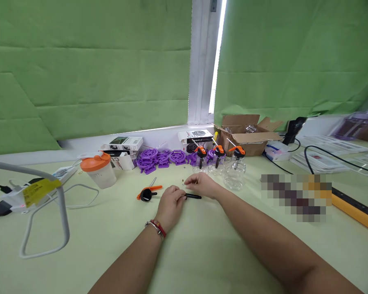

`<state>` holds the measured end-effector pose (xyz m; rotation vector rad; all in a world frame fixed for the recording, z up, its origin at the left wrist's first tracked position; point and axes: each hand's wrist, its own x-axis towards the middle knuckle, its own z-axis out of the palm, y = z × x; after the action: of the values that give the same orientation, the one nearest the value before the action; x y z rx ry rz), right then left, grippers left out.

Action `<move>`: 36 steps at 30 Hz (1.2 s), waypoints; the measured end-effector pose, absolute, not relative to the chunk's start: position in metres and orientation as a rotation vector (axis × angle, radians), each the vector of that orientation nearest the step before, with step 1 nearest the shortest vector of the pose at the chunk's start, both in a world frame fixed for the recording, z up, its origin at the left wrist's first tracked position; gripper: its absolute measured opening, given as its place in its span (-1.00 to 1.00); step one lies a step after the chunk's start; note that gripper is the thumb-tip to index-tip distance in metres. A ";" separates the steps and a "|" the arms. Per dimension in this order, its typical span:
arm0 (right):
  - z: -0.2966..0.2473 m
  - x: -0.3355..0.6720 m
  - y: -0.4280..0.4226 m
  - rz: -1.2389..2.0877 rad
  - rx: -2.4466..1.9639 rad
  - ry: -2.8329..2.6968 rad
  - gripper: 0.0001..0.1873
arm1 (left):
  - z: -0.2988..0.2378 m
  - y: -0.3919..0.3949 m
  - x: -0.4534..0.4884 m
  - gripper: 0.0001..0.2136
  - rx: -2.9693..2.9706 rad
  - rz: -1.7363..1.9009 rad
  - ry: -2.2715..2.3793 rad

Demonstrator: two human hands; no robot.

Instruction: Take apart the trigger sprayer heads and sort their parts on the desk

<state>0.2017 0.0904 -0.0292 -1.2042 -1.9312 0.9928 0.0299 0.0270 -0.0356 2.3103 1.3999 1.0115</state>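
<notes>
Both forearms reach forward over the pale green table (pixel 202 253). Left hand (pixel 170 206) lies knuckles up, fingers closed on the near end of a thin black rod (pixel 194 197). The rod lies flat on the table and points right, under the right hand, so the pinch seems to steady it rather than lift it. Right hand (pixel 203 184) arches just above the rod's far end with fingers curled down. Cannot tell whether it grips anything. A few small crumbs (pixel 184 180) lie by its fingertips. An orange piece (pixel 147 192) with a black knob lies just left of the left hand, likely set aside within easy reach. Behind the hands stand three clear bottles (pixel 236 173) with orange tops, and left of them a heap of purple parts (pixel 159 158). Orange-lidded cup (pixel 98 170) far left, open box (pixel 245 132) by the window.
</notes>
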 end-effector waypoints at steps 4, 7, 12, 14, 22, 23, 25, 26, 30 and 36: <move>-0.026 0.205 0.065 1.246 -1.054 -1.933 -0.78 | -0.037 0.027 0.031 -0.88 2.180 1.066 1.409; -0.029 0.208 0.063 1.164 -1.113 -1.958 -0.87 | -0.040 0.026 0.031 -0.90 2.063 1.046 1.405; -0.039 0.215 0.081 0.720 -1.401 -1.954 -0.84 | -0.041 0.026 0.031 -0.71 2.084 0.967 1.471; -0.043 0.217 0.088 0.604 -1.499 -1.954 -0.85 | -0.041 0.026 0.030 -0.75 2.211 0.899 1.446; -0.050 0.213 0.099 0.544 -1.538 -2.005 -0.87 | -0.041 0.026 0.031 -0.76 2.435 0.741 1.365; -0.050 0.212 0.099 0.545 -1.540 -2.008 -0.87 | -0.041 0.026 0.031 -0.76 2.439 0.741 1.366; -0.050 0.211 0.099 0.547 -1.541 -2.012 -0.88 | -0.041 0.026 0.031 -0.76 2.447 0.744 1.367; -0.049 0.211 0.098 0.549 -1.542 -2.014 -0.88 | -0.041 0.026 0.031 -0.76 2.451 0.745 1.366; -0.048 0.206 0.096 0.563 -1.541 -2.024 -0.89 | -0.039 0.026 0.032 -0.78 2.467 0.736 1.354; -0.048 0.199 0.099 0.570 -1.535 -2.021 -0.90 | -0.037 0.025 0.031 -0.78 2.472 0.737 1.332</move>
<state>0.1994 0.0995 -0.0481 -1.5352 -2.0215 0.5699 0.0312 0.0248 -0.0367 2.4716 1.3322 0.7367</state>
